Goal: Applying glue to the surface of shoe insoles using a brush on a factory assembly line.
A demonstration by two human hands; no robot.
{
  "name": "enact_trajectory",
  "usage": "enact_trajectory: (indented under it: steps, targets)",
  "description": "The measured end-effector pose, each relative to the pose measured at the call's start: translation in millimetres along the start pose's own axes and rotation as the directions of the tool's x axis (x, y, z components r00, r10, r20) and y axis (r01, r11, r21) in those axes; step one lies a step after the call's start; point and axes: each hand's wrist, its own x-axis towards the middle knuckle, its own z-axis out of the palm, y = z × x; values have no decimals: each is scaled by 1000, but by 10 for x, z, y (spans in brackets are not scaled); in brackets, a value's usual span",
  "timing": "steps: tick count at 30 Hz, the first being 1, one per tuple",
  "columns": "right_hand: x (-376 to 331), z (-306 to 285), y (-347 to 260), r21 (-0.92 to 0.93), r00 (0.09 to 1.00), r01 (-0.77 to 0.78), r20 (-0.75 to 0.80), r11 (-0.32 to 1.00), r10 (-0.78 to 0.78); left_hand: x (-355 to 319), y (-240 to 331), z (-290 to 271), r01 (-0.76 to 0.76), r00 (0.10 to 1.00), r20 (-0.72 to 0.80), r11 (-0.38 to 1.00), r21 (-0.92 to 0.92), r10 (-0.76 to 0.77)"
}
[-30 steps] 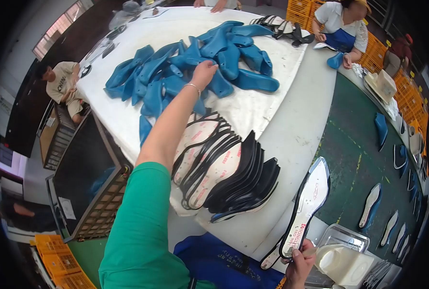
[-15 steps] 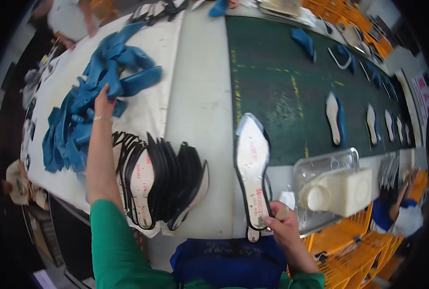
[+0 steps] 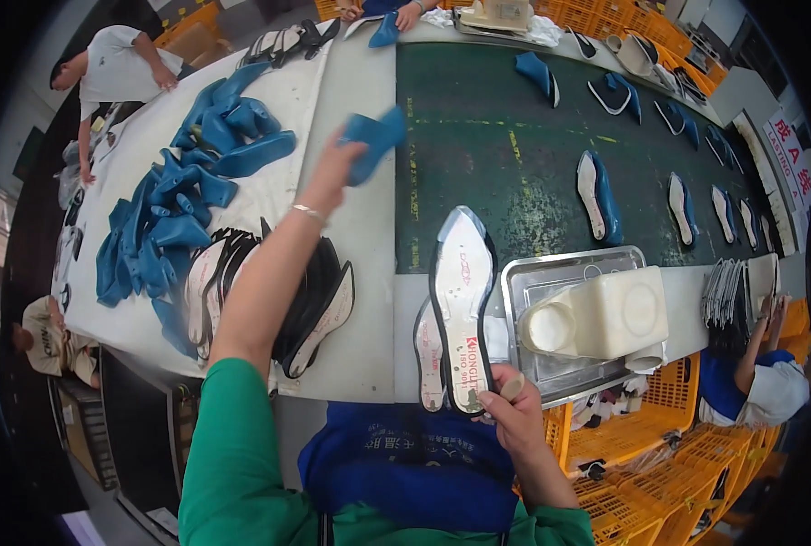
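Since the earlier frame the left hand [image 3: 332, 168] has lifted off the heap of blue shoe pieces [image 3: 182, 214] and now hangs above the white counter [image 3: 369, 273], fingers closed around one blue shoe piece [image 3: 373, 141] held clear of the surface, to the right of the heap; the right hand [image 3: 514, 409] stays at the near edge, pinching the heel end of a white insole with a dark rim [image 3: 460, 305], whose toe points far toward the green belt [image 3: 514, 155]; a second, smaller insole [image 3: 428, 355] lies just to its left, partly under it; a fan of stacked black-and-white insoles [image 3: 287, 300] rests on the counter beneath the left forearm; right of the held insole sits a metal tray [image 3: 523, 282] carrying a cream plastic jug [image 3: 605, 314]; blue and white shoe parts lie spaced along the belt.
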Motion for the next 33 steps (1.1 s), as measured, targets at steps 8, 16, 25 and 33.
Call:
enact_trajectory:
  steps: [8, 16, 25, 33]
  targets:
    - [-341, -336, -8, 24, 989, 69, -133, 997, -65, -626, -1041, 1089, -438, 864, 486, -284, 853, 129]
    - [-81, -406, -31, -142, 967, 23, -247, 990, -58, -752, -1192, 998, -488, 866, 494, 86, 869, -78]
    - [1900, -472, 40, -771, 903, 244, -40, 588, -427, -1699, -426, 350, -431, 902, 284, 670, 605, 324]
    - [3047, 74, 367, -1000, 910, -8, -8, 1, -414, -3351, -264, -274, -238, 971, 154, 824, 514, 184]
